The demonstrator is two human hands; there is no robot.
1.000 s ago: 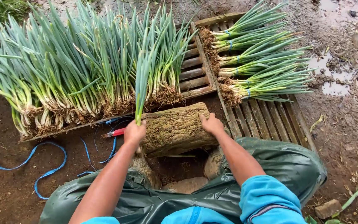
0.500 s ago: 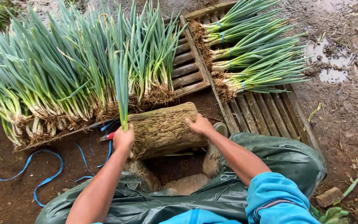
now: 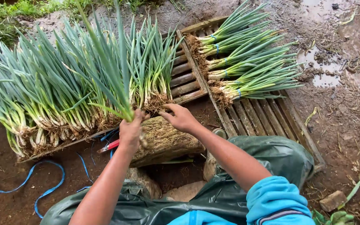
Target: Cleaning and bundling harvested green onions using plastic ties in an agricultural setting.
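Note:
My left hand [image 3: 131, 132] grips a bunch of green onions [image 3: 105, 75] near the roots, its leaves pointing up and away. My right hand [image 3: 182, 117] reaches toward the roots of that bunch with fingers apart, holding nothing. Both hands hover over a rough log [image 3: 169, 141] lying across my front. A large row of loose green onions [image 3: 42, 96] lies on a wooden slat pallet [image 3: 186, 79] to the left. Several bundles tied with blue bands [image 3: 246, 62] lie on a second pallet [image 3: 267, 118] to the right.
Blue plastic strap [image 3: 26, 189] curls on the muddy ground at lower left. A red-handled tool [image 3: 109, 146] lies by the log. A dark green waterproof apron [image 3: 271, 158] covers my legs. Puddles [image 3: 326, 75] and a small brick [image 3: 333, 201] lie on the right.
My left hand has raised the bunch and swung it left, and my right hand has left the log top and moved in toward the bunch's roots.

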